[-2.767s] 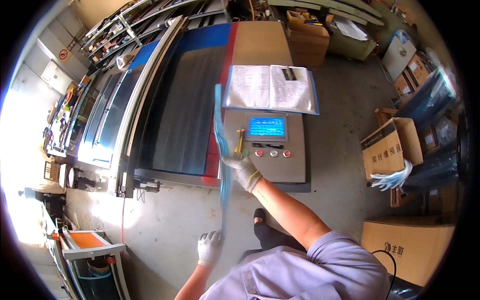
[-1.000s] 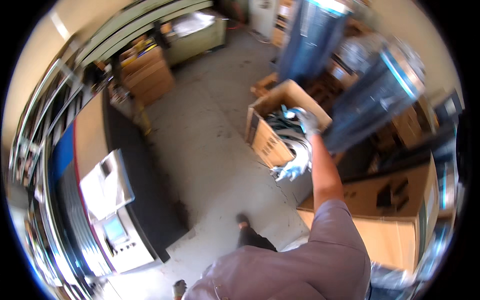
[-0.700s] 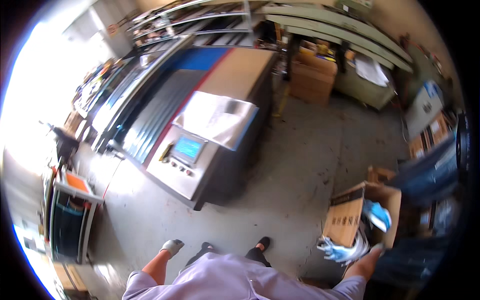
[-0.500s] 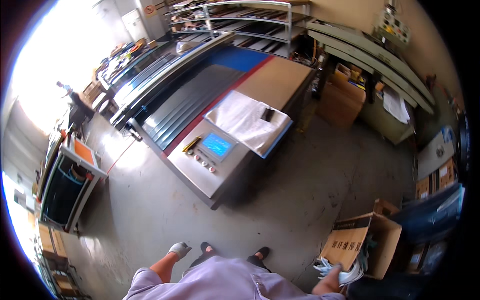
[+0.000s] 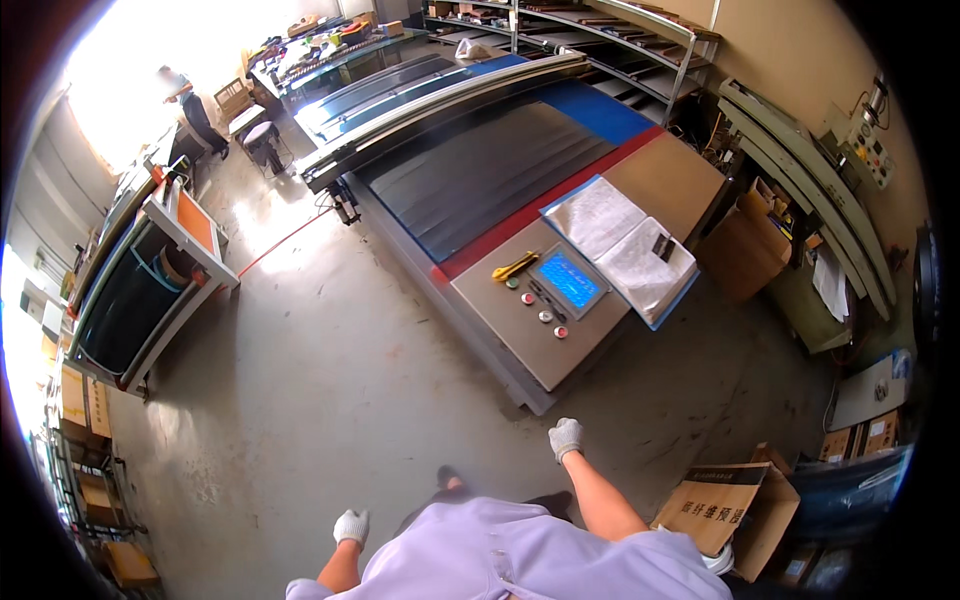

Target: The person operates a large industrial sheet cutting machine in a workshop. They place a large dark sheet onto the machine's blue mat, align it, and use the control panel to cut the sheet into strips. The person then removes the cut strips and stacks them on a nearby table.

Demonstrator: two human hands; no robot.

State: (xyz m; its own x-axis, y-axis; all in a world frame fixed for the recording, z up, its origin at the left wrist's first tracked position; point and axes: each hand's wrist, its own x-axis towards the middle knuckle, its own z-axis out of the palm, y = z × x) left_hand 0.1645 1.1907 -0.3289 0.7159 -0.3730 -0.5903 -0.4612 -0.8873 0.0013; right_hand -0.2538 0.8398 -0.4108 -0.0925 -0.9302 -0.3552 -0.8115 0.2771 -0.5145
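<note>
Holds the white-gloved left hand (image 5: pixel 350 526) low beside the body and the white-gloved right hand (image 5: pixel 566 439) farther forward, apparently both narrow, with curled fingers and nothing visible in either; cannot tell, with the palms hidden, how fully closed or whether around something small. Ahead of the right hand, well apart from the left: a grey control panel (image 5: pixel 535 347), probably set at this corner for reach while standing, with round buttons (image 5: pixel 545 316) in a row beside a blue screen (image 5: pixel 569 278). Left of the screen, a yellow cutter (image 5: pixel 515 265), likely parked there for easy picking up. Beyond, farther from both hands, an open notebook (image 5: pixel 610 235), probably laid face-up for reading alongside the screen. Right of the right hand, near the body, an open carton (image 5: pixel 690 525), perhaps left unsealed for quick access.
</note>
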